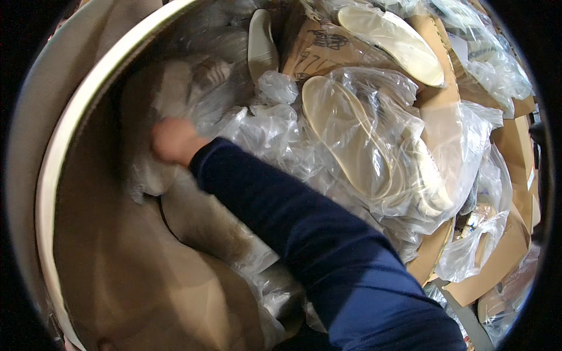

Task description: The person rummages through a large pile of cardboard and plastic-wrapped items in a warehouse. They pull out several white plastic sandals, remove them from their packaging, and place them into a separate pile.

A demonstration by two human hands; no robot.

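My right hand [172,140] reaches from the lower right, in a dark blue sleeve, down into a big round drum [50,175] with a pale rim and brown inner wall. The hand is blurred and rests on a clear plastic bag holding a pale shoe sole [149,175] against the drum's left side. Its fingers curl into the plastic, and I cannot tell whether they grip it. More bagged soles [205,82] lie just beyond the hand. My left hand is not in view.
To the right lies a heap of cream shoe soles in clear bags [351,140] on brown cardboard pieces [439,111]. One bare sole [392,35] lies on top at the back. Cardboard box flaps [509,251] crowd the right edge.
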